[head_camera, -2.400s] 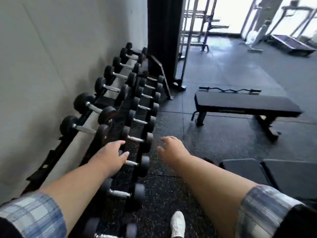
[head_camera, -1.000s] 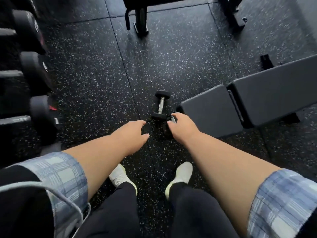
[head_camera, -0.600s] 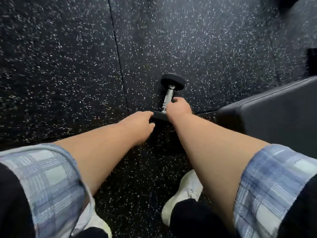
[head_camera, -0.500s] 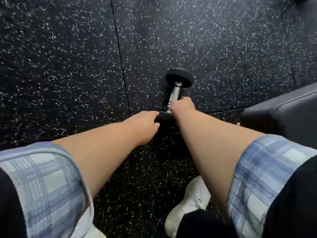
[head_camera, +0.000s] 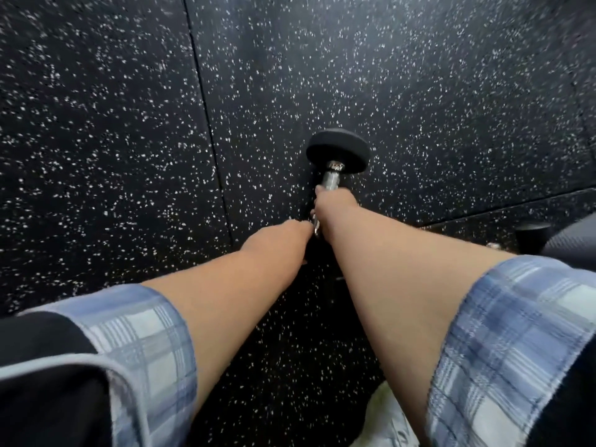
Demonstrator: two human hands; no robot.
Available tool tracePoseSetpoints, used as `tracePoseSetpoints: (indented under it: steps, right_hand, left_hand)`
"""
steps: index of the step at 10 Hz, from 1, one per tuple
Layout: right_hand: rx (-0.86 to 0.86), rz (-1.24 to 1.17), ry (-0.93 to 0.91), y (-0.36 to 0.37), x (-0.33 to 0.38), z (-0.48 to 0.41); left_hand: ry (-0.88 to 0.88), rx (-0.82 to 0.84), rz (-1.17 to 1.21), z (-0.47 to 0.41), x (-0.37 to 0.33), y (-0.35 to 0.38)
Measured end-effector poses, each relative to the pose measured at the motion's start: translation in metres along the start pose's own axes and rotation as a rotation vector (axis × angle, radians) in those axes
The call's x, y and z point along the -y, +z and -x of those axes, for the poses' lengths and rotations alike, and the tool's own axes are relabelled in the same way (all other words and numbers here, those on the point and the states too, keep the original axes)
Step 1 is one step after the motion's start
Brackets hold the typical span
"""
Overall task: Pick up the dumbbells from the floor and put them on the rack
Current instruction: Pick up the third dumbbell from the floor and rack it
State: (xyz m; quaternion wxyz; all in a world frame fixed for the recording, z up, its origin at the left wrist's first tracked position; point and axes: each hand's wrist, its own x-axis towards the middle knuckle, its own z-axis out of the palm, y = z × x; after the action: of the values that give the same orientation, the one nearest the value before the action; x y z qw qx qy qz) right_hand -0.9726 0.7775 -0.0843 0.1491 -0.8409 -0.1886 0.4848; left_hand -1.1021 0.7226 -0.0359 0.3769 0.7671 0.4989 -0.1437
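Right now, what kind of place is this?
Most likely a gym: the floor is black speckled rubber tile, the right hand grips a dumbbell, and a padded bench edge shows at right.

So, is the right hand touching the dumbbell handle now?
Touching. The head view shows the right hand wrapped around the chrome handle of the dumbbell, with the bar emerging directly from the fist and no gap visible.

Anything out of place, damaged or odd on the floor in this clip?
Nothing looks damaged or spilled. The only stray item is the dumbbell lying on the speckled floor instead of a rack; the right hand is closed on its handle, the left hand beside it.
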Motion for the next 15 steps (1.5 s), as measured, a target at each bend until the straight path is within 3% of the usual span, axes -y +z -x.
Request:
tracePoseSetpoints:
  steps: [2,4,6,10,12,15]
  right_hand:
    - [0.021,-0.08,0.056,0.008,-0.02,0.047]
    - [0.198,-0.138,0.115,-0.032,0.014,0.193]
    - [0.248,-0.234,0.086,-0.095,0.109,0.373]
    - [0.417,-0.175,-0.225,-0.207,0.289,0.668]
    - [0.559,0.021,-0.375,-0.236,0.337,0.754]
    - [0.518,0.656,-0.746,-0.237,0.365,0.849]
  left_hand:
    - [0.053,0.001,-0.029,0.07,0.004,-0.01]
    - [0.015,0.019,0.038,0.207,-0.032,-0.088]
    - [-0.025,-0.08,0.032,0.352,-0.092,-0.207]
    - [0.036,-0.214,0.047,0.587,-0.165,-0.462]
    - [0.017,-0.344,-0.045,0.67,-0.185,-0.527]
    - [-0.205,-0.596,0.122,0.767,-0.227,-0.525]
